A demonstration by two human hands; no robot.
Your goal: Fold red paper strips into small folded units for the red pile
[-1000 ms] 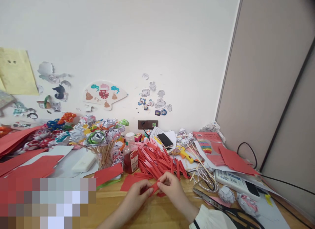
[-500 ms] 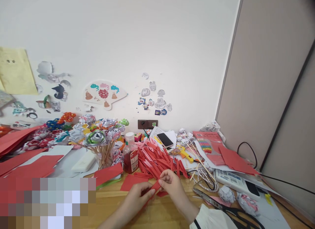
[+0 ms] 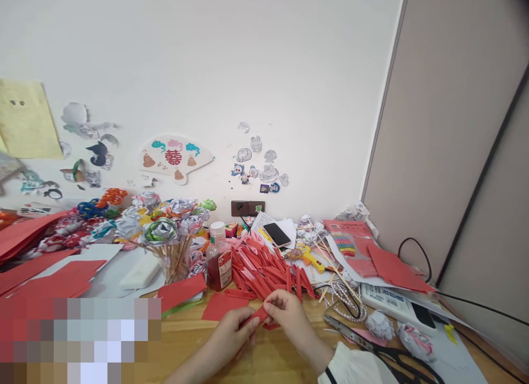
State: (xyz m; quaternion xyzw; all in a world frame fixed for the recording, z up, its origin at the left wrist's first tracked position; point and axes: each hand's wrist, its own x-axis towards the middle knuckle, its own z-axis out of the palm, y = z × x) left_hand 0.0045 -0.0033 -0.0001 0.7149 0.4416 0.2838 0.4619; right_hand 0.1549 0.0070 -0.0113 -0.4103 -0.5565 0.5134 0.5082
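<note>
Head view: left hand [image 3: 232, 330] and right hand [image 3: 286, 313] both pinch a red paper strip [image 3: 260, 314] at its ends, just near of the folded red paper pile [image 3: 262, 265]. Probably light, flexible and easily creased, it seems best held by its edges, thumb against fingers, without hard squeezing.

Strips [image 3: 264, 268] heaped on the table [image 3: 198, 345] ahead of you, bottle [image 3: 219, 263] just left of them, sticks [image 3: 163, 250] in a cup [image 3: 176, 272] farther left, glue gun [image 3: 313, 259] to their right, scissors [image 3: 374, 348] near you on the right, beads [image 3: 363, 317] behind the scissors, socket [image 3: 240, 208] on the wall [image 3: 289, 70]
</note>
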